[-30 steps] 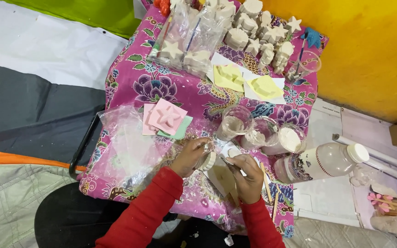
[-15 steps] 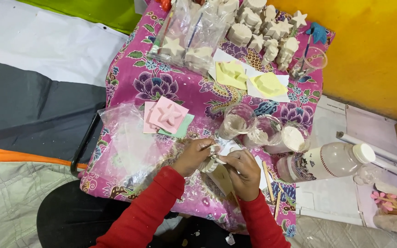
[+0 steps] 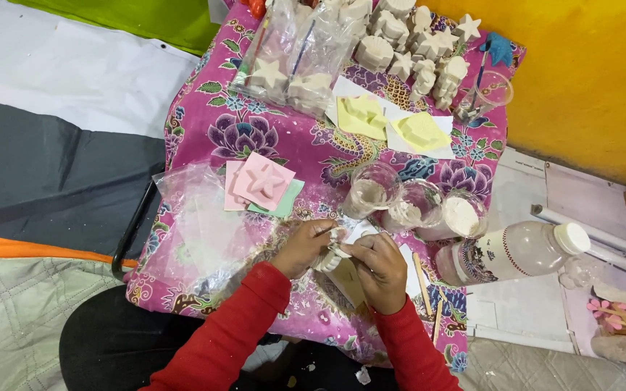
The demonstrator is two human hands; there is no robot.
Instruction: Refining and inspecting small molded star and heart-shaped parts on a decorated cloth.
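You gripped the white plaster piece [image 3: 331, 255] with both hands' fingers | cups [image 3: 414, 206] just beyond | a jerk might tip them.

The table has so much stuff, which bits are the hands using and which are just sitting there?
In use:
left hand
right hand
small white figure held between them

Just lying there:
pink star mould
yellow moulds
three plastic cups
bottle
white figures at the back
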